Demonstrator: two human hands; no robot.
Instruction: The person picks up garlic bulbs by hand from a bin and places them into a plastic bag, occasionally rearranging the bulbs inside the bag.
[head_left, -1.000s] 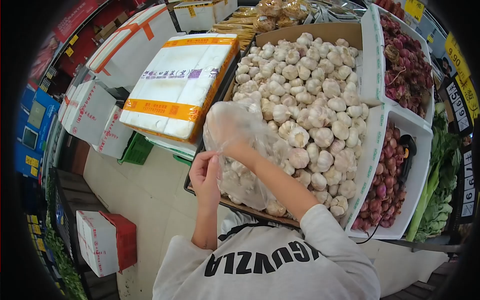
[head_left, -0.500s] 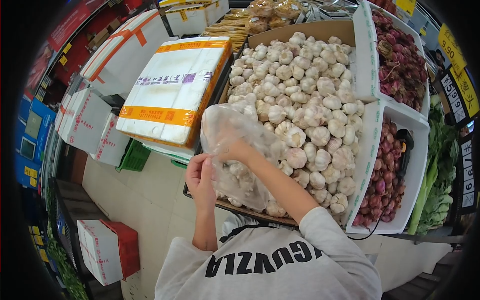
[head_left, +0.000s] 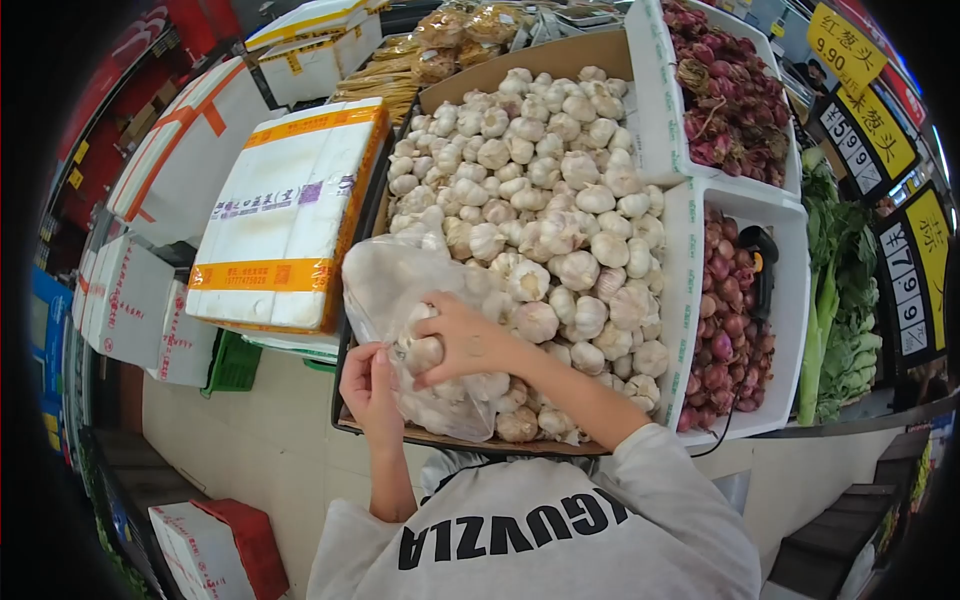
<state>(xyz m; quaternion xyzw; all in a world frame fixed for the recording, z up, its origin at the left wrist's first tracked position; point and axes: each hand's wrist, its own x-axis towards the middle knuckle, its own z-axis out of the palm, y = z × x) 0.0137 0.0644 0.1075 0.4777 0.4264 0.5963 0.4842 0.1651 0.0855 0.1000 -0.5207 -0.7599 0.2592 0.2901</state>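
**One garlic bulb in hand at the bag mouth**

One garlic bulb (head_left: 422, 352) sits clenched under your right hand (head_left: 465, 340), pressed against the clear plastic bag (head_left: 400, 285). Bag lies left of the bulb, its long axis running up and away across the garlic pile (head_left: 540, 190). Your left hand (head_left: 368, 385) pinches the bag's near edge, just beside the bulb; the right is nearer. Cardboard crate (head_left: 560, 55) holds the pile; foam box (head_left: 285, 215) lies left.

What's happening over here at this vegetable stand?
A person is bagging garlic from a big bin of garlic bulbs. Their left hand pinches the edge of a thin clear plastic bag, while the right hand grips a garlic bulb at the bag.
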